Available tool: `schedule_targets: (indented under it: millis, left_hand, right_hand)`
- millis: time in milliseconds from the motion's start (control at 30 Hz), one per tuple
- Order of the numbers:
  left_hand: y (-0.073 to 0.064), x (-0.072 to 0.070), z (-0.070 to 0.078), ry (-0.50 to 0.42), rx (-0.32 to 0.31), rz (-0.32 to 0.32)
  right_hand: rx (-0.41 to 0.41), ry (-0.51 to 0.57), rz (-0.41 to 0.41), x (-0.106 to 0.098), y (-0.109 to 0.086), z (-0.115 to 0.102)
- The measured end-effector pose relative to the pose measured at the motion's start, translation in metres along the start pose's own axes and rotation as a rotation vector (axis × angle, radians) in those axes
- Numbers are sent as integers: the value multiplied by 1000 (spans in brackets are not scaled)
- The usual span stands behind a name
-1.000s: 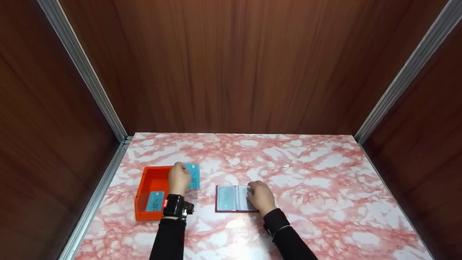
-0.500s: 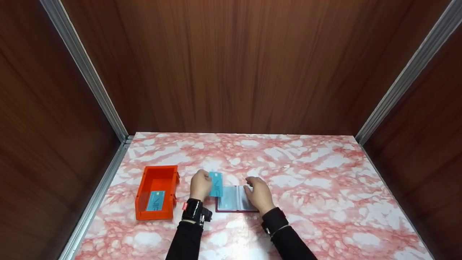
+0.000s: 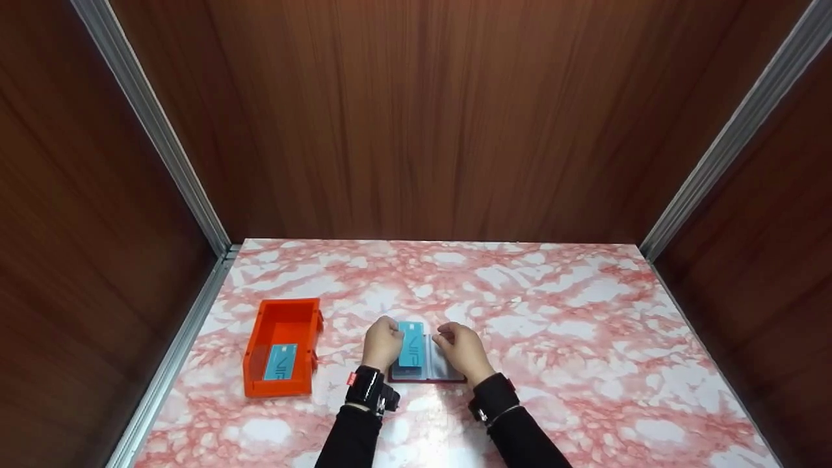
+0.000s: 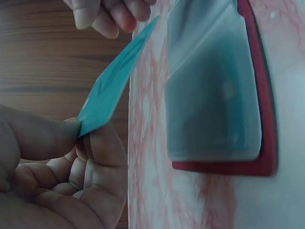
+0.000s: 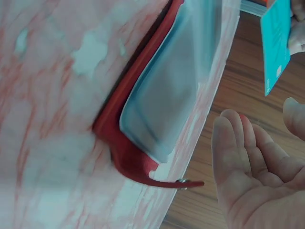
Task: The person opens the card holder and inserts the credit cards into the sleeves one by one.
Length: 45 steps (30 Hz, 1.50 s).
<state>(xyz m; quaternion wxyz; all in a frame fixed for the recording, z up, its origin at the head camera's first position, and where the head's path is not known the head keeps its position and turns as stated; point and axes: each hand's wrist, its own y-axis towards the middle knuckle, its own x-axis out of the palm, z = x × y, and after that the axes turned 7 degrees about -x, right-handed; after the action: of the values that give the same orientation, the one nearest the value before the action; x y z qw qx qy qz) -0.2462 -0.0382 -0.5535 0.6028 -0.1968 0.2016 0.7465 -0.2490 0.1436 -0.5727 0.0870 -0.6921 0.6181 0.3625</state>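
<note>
A teal card (image 3: 411, 344) with dark "VIP" lettering is pinched by its edge between the thumb and fingers of my left hand (image 3: 382, 342). It hovers over the left page of an open red card holder (image 3: 446, 372). In the left wrist view, the clear sleeve (image 4: 209, 109) on that page has a teal card showing through it. My right hand (image 3: 465, 350) is beside the right page, thumb and fingers apart with nothing between them. The right wrist view shows the holder's red strap with a metal snap (image 5: 182, 181) sticking out.
An orange bin (image 3: 253, 364) stands to the left on the pink-and-white marbled table (image 3: 552, 312). Another teal card (image 3: 281, 361) lies inside the bin. Brown wood-grain panels (image 3: 416, 123) enclose the table at the back and both sides.
My left hand has carried the teal card rightward from beside the orange bin to over the holder's left page. The right hand has lifted slightly from the right page.
</note>
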Motion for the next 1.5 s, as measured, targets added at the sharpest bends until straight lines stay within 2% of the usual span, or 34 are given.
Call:
schedule_targets:
  millis: [233,433,567,800,1100,1333,1500]
  left_hand:
    - [-3,10,-1,-1,37,-11]
    - [-5,14,-1,-22,1,-51]
    - [-6,17,-2,-28,-2,-57]
    - [-7,18,-2,-16,-25,-56]
    - [-7,20,0,-11,-22,-59]
    - [-6,20,1,-36,13,-40]
    - [-2,16,-1,-61,-26,-23]
  right_hand:
    - [-1,12,-44,2,-1,0]
    - [57,53,-100,1,-3,-1]
    - [100,87,-113,1,-3,-2]
    - [121,100,-88,2,-3,-2]
    - [70,30,-53,2,-4,-2]
    - [151,135,-57,-1,-2,-4]
    - [170,160,-7,-6,1,-3]
